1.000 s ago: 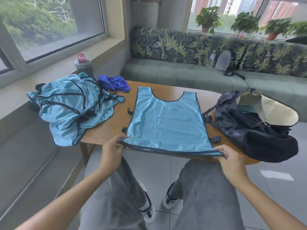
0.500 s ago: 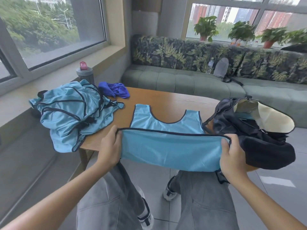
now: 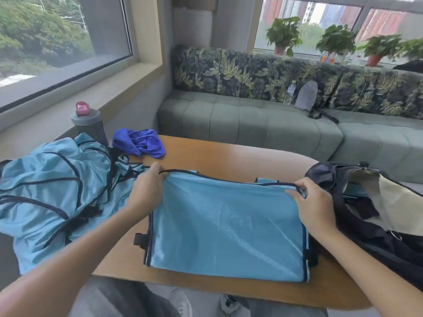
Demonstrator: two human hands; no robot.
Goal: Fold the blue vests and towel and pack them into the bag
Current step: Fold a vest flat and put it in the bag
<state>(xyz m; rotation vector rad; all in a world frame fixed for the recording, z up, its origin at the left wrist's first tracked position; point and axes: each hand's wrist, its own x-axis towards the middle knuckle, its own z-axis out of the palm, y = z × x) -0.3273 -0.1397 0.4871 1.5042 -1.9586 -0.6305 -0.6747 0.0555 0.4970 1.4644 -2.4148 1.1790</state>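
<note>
Left hand (image 3: 147,191), right hand (image 3: 314,205) pinch hem corners of light-blue mesh vest (image 3: 226,227), folded in half. Likely next: fold again, toward black bag (image 3: 375,227).

The bag (image 3: 375,227) runs off the right edge; the vest pile (image 3: 52,191) hides the bottle's (image 3: 88,124) base.

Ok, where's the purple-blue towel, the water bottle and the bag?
towel (image 3: 140,143), head view, middle of the crumpled cloth.
water bottle (image 3: 88,120), head view, grey lid under the pink cap.
bag (image 3: 375,245), head view, dark outer side below the opening.
</note>
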